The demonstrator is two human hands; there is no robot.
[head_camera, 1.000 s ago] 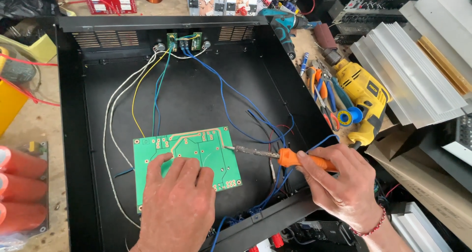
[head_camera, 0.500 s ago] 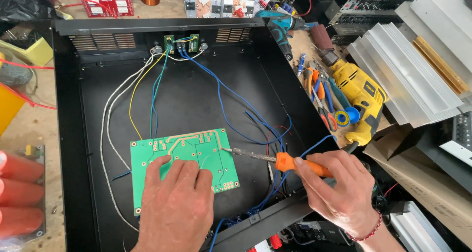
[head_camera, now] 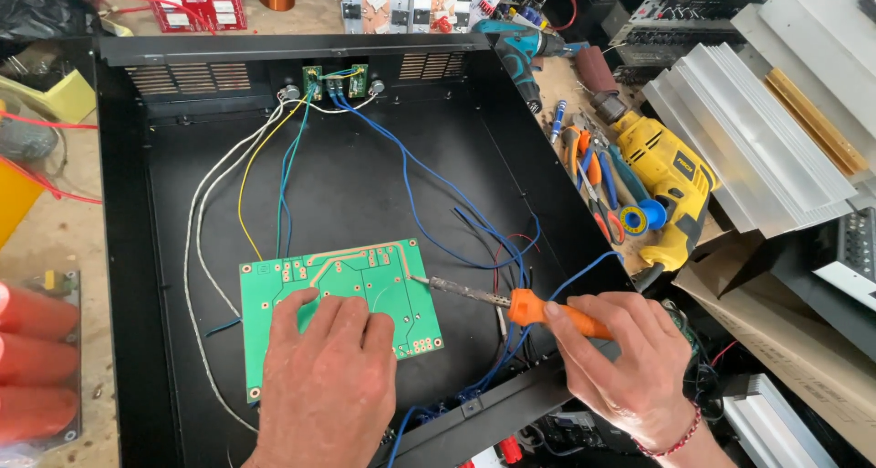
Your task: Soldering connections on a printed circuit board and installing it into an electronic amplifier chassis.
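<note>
A green circuit board (head_camera: 365, 281) lies copper side up inside a black metal case (head_camera: 123, 249). My left hand (head_camera: 324, 377) presses flat on the board's near half. My right hand (head_camera: 625, 363) grips the orange handle of a soldering iron (head_camera: 538, 308). The iron's metal tip touches the board's right edge. Blue, yellow, white and red wires (head_camera: 438, 194) run from two small boards (head_camera: 333, 80) on the case's back wall toward the green board.
A yellow power drill (head_camera: 662, 171), pliers and screwdrivers (head_camera: 589, 158) lie right of the case. Ribbed aluminium heat sinks (head_camera: 757, 130) sit at the far right. Orange cylinders (head_camera: 32, 358) stand at the left edge. A teal drill (head_camera: 520, 44) lies behind the case.
The view has shifted slightly. The soldering iron's tip stays at the board's right edge, and my left hand keeps pressing on the board.
</note>
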